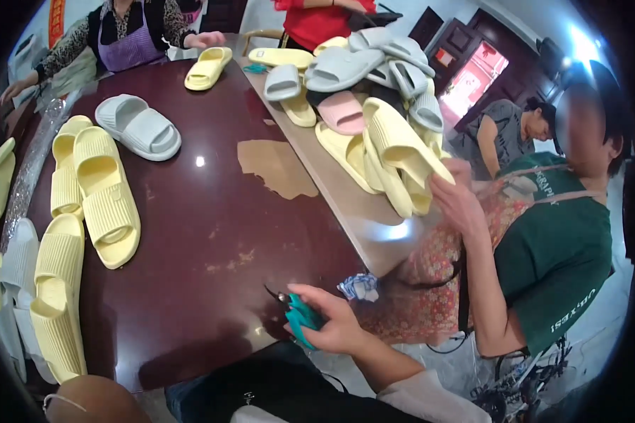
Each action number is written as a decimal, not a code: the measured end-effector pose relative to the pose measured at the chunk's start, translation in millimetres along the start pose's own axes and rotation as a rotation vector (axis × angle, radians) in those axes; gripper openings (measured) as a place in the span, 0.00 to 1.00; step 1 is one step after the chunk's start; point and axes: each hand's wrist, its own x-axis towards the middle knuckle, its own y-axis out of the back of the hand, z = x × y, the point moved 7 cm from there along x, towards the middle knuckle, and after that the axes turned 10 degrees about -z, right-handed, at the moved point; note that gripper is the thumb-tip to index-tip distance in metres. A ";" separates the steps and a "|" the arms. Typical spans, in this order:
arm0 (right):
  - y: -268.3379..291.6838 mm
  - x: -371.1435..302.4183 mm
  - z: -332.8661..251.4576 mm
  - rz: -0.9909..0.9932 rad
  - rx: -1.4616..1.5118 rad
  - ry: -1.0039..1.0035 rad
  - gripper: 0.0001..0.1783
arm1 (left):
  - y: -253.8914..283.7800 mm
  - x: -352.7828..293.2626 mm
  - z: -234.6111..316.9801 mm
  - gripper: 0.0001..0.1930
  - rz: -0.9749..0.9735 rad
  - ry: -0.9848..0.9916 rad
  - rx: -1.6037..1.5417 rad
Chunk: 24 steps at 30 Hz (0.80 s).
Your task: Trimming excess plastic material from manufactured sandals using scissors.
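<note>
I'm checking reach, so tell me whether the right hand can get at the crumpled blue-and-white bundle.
Probably yes: the right hand is close to the crumpled bundle and nothing visible stands between them, but it holds the teal-handled cutters, which may need setting down first.

One held pair of teal-handled snips [302,319], one crumpled blue-and-white cloth [360,287] and one pink slipper [342,113] are counted. Alone on the desk [190,233], one grey slipper [143,129] and one yellow slipper [208,65] are found. At least five heaped grey slippers [346,67] and four heaped yellow slippers [286,58] are seen.
</note>
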 end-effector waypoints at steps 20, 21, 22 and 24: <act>17.3 14.2 -30.1 -0.047 -0.471 0.125 0.32 | -8.6 36.7 17.1 0.18 0.040 0.004 0.447; 25.8 15.4 -32.3 -0.052 -0.455 0.149 0.32 | -9.1 38.1 19.8 0.18 0.048 0.000 0.492; 36.4 16.4 -31.8 -0.007 -0.475 0.097 0.32 | -9.1 39.4 21.9 0.17 0.056 -0.004 0.535; 45.2 23.5 -25.9 0.043 -0.494 0.030 0.31 | -9.4 43.7 16.2 0.17 0.065 0.002 0.584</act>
